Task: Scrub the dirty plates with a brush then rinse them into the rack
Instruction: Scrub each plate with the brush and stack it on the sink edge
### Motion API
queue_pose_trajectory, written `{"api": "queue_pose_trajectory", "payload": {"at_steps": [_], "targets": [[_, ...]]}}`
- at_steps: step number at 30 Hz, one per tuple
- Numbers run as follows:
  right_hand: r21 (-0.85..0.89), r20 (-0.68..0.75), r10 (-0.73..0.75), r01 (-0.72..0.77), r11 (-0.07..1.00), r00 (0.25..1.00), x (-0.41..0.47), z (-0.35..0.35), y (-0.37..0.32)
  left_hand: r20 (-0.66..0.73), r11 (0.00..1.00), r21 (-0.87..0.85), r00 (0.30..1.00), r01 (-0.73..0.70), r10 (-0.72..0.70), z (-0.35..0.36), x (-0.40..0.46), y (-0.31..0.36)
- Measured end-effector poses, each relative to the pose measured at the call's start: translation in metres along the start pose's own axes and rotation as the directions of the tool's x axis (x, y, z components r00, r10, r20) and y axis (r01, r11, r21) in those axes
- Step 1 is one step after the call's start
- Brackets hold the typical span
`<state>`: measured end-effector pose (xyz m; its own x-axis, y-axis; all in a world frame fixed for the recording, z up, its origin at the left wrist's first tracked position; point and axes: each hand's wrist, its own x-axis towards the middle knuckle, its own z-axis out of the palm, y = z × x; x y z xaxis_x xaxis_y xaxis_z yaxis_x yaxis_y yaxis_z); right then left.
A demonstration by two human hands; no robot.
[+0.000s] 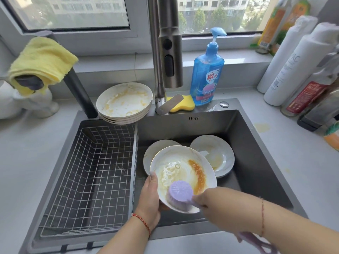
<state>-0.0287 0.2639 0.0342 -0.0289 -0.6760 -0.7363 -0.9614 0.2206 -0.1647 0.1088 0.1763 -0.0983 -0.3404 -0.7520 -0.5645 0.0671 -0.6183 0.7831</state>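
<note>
My left hand (149, 197) grips the left rim of a white plate (183, 160), thumb on its inner face, and holds it tilted over the dark sink (256, 153). Orange sauce and soap foam smear the plate. My right hand (220, 204) grips the handle of a purple brush (180, 192), whose round head presses on the plate's lower part. Two more soiled plates, one (157, 149) behind the held plate and one (218, 153) to its right, lie on the sink floor. A stack of dirty plates (124, 101) sits on the back ledge. The wire rack (91, 171) in the sink's left half holds nothing.
A steel faucet (169, 52) hangs over the sink's back edge, no water running. A blue soap bottle (207, 70) and a yellow sponge (185, 105) stand beside it. Several bottles (293, 61) crowd the right counter. A yellow cloth (42, 59) drapes over a dark bar at left.
</note>
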Motion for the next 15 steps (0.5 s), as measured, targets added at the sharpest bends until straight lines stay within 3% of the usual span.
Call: {"api": "queue_pose_trajectory", "payload": {"at_steps": [6, 9, 12, 15], "targets": [[0.17, -0.232, 0.064, -0.024, 0.985, 0.971, 0.044, -0.008, -0.01, 0.044, 1.0, 0.02, 0.999, 0.018, -0.019, 0.004, -0.002, -0.003], [0.052, -0.313, 0.165, -0.157, 0.986, 0.935, 0.046, -0.013, 0.012, 0.051, 1.0, 0.008, 0.998, 0.02, -0.02, 0.001, -0.004, -0.003], [-0.05, -0.21, 0.203, -0.218, 0.975, 0.956, 0.024, -0.015, 0.027, 0.049, 0.999, -0.019, 0.998, 0.04, -0.039, -0.001, -0.004, -0.003], [0.008, -0.003, 0.149, -0.149, 0.989, 0.989, -0.012, -0.028, 0.011, 0.042, 0.998, -0.021, 0.998, 0.053, -0.052, 0.0, -0.007, -0.001]]}}
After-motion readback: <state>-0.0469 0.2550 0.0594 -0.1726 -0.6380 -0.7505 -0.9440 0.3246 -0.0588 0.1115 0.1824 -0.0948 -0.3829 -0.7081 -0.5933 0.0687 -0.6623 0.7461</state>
